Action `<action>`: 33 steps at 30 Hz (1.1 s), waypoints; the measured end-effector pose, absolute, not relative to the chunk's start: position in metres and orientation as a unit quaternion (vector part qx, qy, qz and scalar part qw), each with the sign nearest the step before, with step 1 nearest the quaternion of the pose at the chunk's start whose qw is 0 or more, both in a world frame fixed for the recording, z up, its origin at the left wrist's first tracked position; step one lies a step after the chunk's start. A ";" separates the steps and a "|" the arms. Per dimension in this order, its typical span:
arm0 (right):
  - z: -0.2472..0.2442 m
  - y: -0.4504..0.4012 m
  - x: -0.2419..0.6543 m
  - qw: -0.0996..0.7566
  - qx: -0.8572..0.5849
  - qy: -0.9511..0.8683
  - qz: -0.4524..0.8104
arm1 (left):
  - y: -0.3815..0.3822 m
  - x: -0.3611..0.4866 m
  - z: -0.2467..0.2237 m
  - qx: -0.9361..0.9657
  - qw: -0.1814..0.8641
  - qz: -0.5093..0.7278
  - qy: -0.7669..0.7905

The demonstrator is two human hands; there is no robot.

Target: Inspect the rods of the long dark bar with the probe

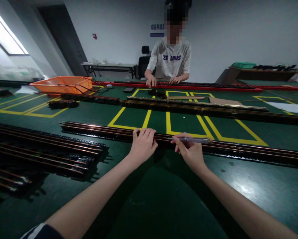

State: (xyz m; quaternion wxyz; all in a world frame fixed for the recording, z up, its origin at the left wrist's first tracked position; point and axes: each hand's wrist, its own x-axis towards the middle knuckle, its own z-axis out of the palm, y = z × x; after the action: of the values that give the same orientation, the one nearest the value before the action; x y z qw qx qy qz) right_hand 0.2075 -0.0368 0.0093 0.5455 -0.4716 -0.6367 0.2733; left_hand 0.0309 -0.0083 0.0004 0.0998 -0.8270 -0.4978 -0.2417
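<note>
A long black rail (pixel 109 133) with copper-coloured strips along its length lies across the green table in front of me. My left hand (pixel 143 142) is closed over the rail, fingers on its far side and thumb on the near side. Just to the right, my right hand (pixel 190 151) grips a slim screwdriver (pixel 197 140) with a clear handle and an amber end. The screwdriver lies nearly level, its thin tip pointing left above the rail; whether the tip touches the strips I cannot tell.
Several similar rails (pixel 39 149) lie at the left. Beyond mine are more long rails (pixel 213 109), an orange basket (pixel 61 87) and brown cardboard (pixel 224 101). Yellow tape (pixel 170 122) marks the table (pixel 149 199). A co-worker (pixel 172 61) stands opposite, hands near a red rail (pixel 213 87).
</note>
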 end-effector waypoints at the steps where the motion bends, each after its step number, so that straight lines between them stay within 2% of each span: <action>1: 0.009 -0.037 0.207 0.547 -0.471 -0.636 0.272 | -0.009 0.031 0.000 -0.829 0.100 -0.240 -0.495; 33: 0.009 -0.038 0.210 0.583 -0.467 -0.605 0.274 | -0.009 0.029 0.004 -0.862 0.057 -0.198 -0.464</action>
State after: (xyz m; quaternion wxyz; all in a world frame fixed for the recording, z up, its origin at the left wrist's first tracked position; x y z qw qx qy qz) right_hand 0.2102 -0.0377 0.0094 0.5834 -0.4671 -0.6053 0.2739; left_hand 0.0289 -0.0086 0.0041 0.0568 -0.8617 -0.4638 -0.1979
